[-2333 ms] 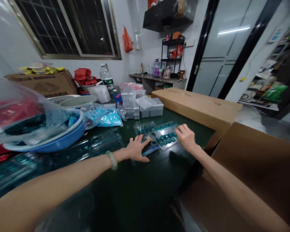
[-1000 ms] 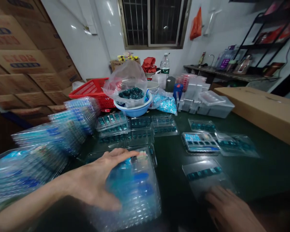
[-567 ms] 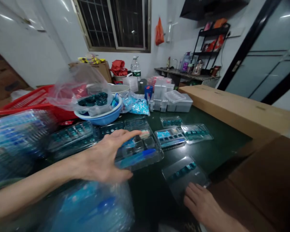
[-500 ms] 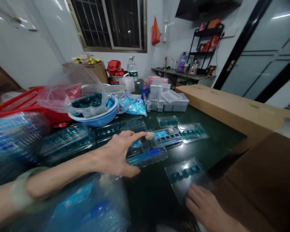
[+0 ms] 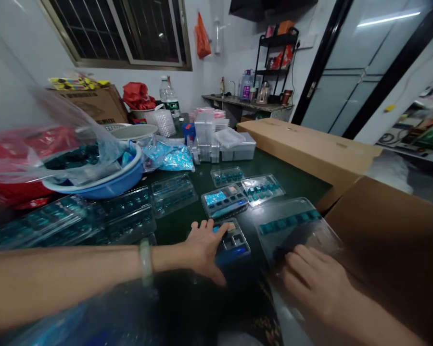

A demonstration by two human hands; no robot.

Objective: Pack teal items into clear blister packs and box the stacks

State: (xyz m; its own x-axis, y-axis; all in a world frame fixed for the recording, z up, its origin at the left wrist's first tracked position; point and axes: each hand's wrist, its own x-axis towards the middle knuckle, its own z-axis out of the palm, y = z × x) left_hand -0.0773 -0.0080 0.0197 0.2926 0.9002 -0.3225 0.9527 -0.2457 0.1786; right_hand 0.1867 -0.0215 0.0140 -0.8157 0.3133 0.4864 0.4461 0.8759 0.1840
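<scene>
My left hand (image 5: 205, 250) reaches across the table with its fingers spread, touching the left end of a clear plastic tray (image 5: 238, 229). That tray has small compartments and a blue pen-like stick (image 5: 234, 253) along its near side. At the right, my right hand (image 5: 315, 281) has its fingers curled at the near edge of a larger clear plastic piece (image 5: 285, 209) with a row of teal wells (image 5: 292, 221). Just beyond my left hand lies a filled tray (image 5: 225, 201) with a light blue packet. Two teal-welled trays (image 5: 263, 189) (image 5: 228, 177) lie behind it.
Several clear trays (image 5: 175, 194) spread leftward. Behind them stands a blue basin (image 5: 126, 180) under a plastic bag. Packets of blue bits (image 5: 176, 157) and clear boxes (image 5: 238, 148) sit at the back. An open cardboard box (image 5: 389, 240) borders the right side.
The view has turned right. My left hand and its tray have come rightward and nearer. My right hand's plastic piece has risen toward the camera and looks larger.
</scene>
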